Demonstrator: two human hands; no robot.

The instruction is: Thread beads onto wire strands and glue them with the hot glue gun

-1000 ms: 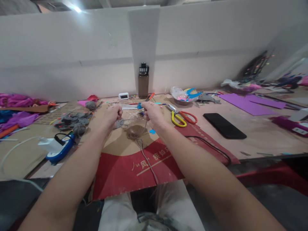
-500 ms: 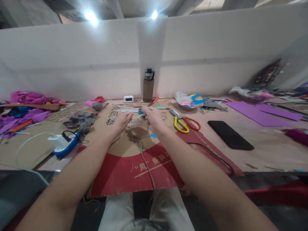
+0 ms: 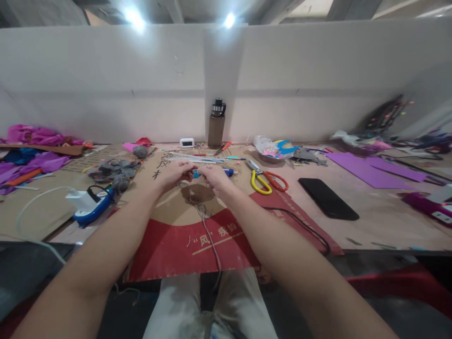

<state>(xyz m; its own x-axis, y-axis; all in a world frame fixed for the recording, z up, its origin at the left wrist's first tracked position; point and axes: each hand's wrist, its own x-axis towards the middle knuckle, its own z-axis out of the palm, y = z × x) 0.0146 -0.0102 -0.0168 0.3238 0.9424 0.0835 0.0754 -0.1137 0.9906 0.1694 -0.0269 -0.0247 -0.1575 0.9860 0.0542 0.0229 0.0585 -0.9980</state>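
Observation:
My left hand [image 3: 175, 172] and my right hand [image 3: 213, 177] are held close together over a sheet of brown and red cardboard [image 3: 183, 235]. Both have curled fingers and pinch a small blue piece [image 3: 196, 173] between them. A grey cord [image 3: 208, 230] runs from under the hands toward me across the cardboard. Just below the hands lies a brownish tangle of thread [image 3: 197, 194]. What exactly the blue piece is I cannot make out.
Yellow and orange scissors [image 3: 265, 179] lie right of my hands, a black phone [image 3: 327, 198] beyond them. A dark bottle [image 3: 216, 124] and a white clock [image 3: 187, 142] stand by the wall. Grey felt pieces [image 3: 115, 172], a blue device [image 3: 92, 209], purple sheets [image 3: 367, 167].
My hands have drawn closer together and a little toward me; the blue piece is now pinched between both. The camera has tilted up slightly.

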